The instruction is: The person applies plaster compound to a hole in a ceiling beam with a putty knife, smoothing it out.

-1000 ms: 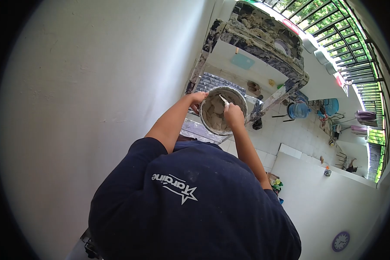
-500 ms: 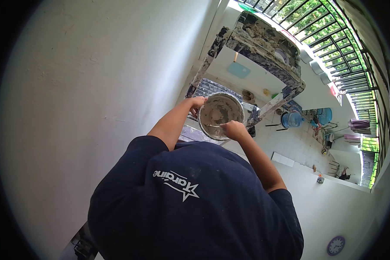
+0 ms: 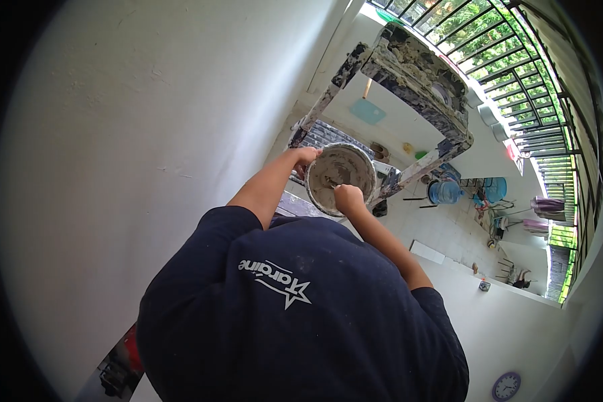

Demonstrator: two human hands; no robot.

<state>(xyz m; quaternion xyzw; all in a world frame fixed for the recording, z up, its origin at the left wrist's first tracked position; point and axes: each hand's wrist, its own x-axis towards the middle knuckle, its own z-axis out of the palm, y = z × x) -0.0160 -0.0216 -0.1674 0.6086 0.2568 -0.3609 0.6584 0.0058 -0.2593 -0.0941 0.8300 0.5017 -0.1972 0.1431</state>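
A round bucket (image 3: 365, 166), its rim and inner wall smeared with grey plaster, is tilted so that I look into it. My left hand (image 3: 306, 158) is closed on the bucket's left rim. Inside the opening, toward the near side, is my right hand (image 3: 349, 199), its fingers wrapped round a slim tool whose tip shows only slightly; its kind is too small to make out. Wet grey plaster (image 3: 342, 175) coats the bottom and sides of the bucket.
Beyond the bucket stands a plaster-caked frame (image 3: 442, 153) with a messy top (image 3: 422, 60). A white wall (image 3: 147, 134) runs along the left. Farther right are a blue water jug (image 3: 444, 192), a barred railing (image 3: 516, 74) and a purple clock (image 3: 506, 386).
My right hand has moved left and slightly up within the bucket with the tool. My left hand stays on the rim. The view has shifted slightly.
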